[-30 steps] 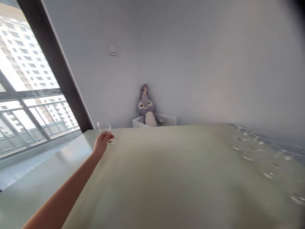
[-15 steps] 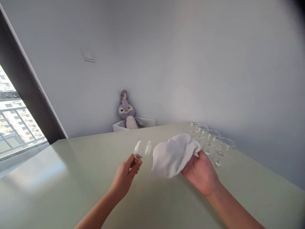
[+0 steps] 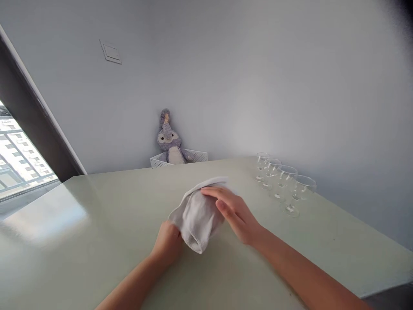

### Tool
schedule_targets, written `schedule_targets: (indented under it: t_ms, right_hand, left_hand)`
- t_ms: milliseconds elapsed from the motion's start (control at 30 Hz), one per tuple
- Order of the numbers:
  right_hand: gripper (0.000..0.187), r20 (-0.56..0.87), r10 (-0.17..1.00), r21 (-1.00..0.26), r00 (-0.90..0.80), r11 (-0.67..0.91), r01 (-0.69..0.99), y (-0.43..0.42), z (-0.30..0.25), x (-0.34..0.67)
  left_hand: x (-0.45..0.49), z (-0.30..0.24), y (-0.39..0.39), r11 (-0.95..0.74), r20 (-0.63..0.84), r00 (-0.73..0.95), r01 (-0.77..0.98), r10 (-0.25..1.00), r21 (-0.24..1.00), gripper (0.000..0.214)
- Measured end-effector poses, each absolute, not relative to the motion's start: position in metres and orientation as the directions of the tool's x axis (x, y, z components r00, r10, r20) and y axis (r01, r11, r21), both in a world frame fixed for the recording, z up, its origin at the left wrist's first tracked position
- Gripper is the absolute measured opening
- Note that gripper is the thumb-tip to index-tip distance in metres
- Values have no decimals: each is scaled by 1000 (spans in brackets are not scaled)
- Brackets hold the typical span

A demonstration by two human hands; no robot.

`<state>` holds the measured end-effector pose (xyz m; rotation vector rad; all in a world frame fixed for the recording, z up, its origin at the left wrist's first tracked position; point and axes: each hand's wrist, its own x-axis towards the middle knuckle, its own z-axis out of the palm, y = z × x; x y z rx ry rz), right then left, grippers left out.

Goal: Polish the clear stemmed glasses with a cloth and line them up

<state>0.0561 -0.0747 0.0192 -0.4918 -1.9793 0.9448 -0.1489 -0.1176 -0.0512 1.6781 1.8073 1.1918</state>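
Observation:
A white cloth (image 3: 196, 215) is bunched above the pale green table (image 3: 97, 224) in the middle of the view. My right hand (image 3: 235, 211) presses on the cloth from the right, fingers curled over it. My left hand (image 3: 167, 245) is closed below the cloth's left side; its fingers are tucked under the fabric. The small stemmed glass it held a moment ago is hidden beneath the cloth.
Several clear stemmed glasses (image 3: 284, 183) stand in a row along the table's right edge near the wall. A grey plush toy (image 3: 167, 140) sits in a white perforated basket (image 3: 196, 156) behind the table. A window (image 3: 19, 163) lies to the left.
My left hand lifted the glass from the far left of the table and brought it to the middle. My right hand came in with the cloth and wrapped it over the glass.

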Motion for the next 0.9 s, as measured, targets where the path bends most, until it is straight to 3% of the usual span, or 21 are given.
schedule_targets:
  t_ms: [67,167,233,400,567,733,833,900]
  right_hand:
    - [37,576,661,-725,-481,685,73,-75,19,59]
    - [33,504,674,-737,-540,662,137,-71,19,66]
    - [31,427,666,-767,-612,625,146,-69,19,68]
    - [38,138,663,-911,-736,376,168,-62,13,74]
    - [40,-78,518,-988,-852,71,134,-47,4,82]
    - [39,-93,513,-941,-853,-324,-93,-40,-13,74]
    - [30,-137,625,-819,-769,-508,-267,-44,-19,62]
    - [29,-141,669,-818,-730,-494,-295,-50,-19,56]
  left_hand:
    - [-150,-51,-118,-82,250,-177,638,952,766,21]
    - [-151,-50,-120,-111,256,-89,734,963,671,8]
    - [-151,-48,-122,-140,259,-16,810,966,570,19]
    - [-150,-47,-122,-245,319,143,919,937,307,18]
    - [-141,-48,-125,-414,527,359,910,770,-15,17]
    - [-140,-44,-125,-330,644,442,897,624,-295,29]
    - [-146,-38,-122,-281,628,451,891,634,-357,34]
    - [-149,-33,-121,-293,615,441,897,653,-332,32]
